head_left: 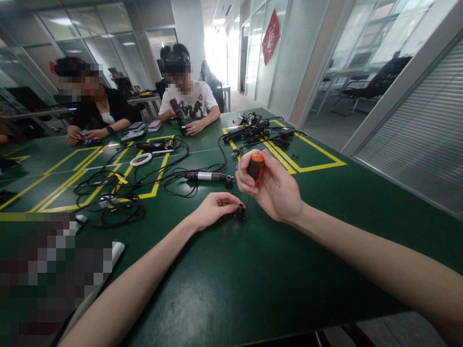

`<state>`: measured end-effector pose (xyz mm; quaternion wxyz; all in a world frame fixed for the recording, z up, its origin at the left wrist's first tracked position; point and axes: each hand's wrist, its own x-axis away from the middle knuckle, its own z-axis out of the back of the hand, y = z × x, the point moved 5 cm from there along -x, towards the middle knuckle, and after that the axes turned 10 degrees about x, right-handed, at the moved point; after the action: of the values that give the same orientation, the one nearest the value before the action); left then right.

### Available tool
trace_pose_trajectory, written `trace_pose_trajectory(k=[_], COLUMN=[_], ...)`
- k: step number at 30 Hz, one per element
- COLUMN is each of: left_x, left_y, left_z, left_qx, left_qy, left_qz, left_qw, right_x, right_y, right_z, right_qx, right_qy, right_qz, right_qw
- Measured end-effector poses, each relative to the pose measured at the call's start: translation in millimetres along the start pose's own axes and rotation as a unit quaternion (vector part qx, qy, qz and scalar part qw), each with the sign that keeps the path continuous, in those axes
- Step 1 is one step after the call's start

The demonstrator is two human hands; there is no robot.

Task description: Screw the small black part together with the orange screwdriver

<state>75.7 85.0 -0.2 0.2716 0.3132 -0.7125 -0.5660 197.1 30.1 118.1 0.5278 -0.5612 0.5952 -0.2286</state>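
Note:
My right hand (277, 185) is closed around the orange and black handle of a screwdriver (256, 168). Its thin shaft points down towards a small dark round part (239, 216) standing on the green table; whether the tip touches it I cannot tell. My left hand (215, 210) reaches the part from the left, thumb and fingers pinched at its upper edge. Just beyond both hands lies a silver and black cylindrical power tool (208, 176) with a cord. A small black piece (229, 182) sits by its right end.
Tangled black cables (108, 200) spread over the table's left side, near a white ring (141, 159). A pile of black corded items (253, 127) lies at the back right inside yellow tape. Two co-workers sit across the table, handling tools.

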Motion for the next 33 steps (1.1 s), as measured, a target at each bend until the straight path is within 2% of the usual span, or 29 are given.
trace_pose_trajectory(k=[8,17,27,33], left_x=[1.1,3.0,3.8,3.5], left_y=[3.3,0.3,0.1,-1.0], left_z=[-0.2,3.7,2.4,2.9], left_qx=[0.014,-0.014,-0.017,0.0], left_qy=[-0.001,0.037,0.036,0.031], left_qz=[0.017,0.013,0.025,0.031], left_qw=[1.0,0.999,0.999,0.999], right_x=[-0.7,-0.7,-1.0,0.8], right_y=[-1.1,-0.9,-2.2,-4.6], right_z=[0.3,0.0,-0.9,-1.8], right_qx=[0.021,0.024,0.046,0.04], right_qy=[0.006,0.014,0.018,0.001], right_qz=[0.003,0.001,-0.002,0.03], right_qw=[1.0,1.0,0.999,0.999])
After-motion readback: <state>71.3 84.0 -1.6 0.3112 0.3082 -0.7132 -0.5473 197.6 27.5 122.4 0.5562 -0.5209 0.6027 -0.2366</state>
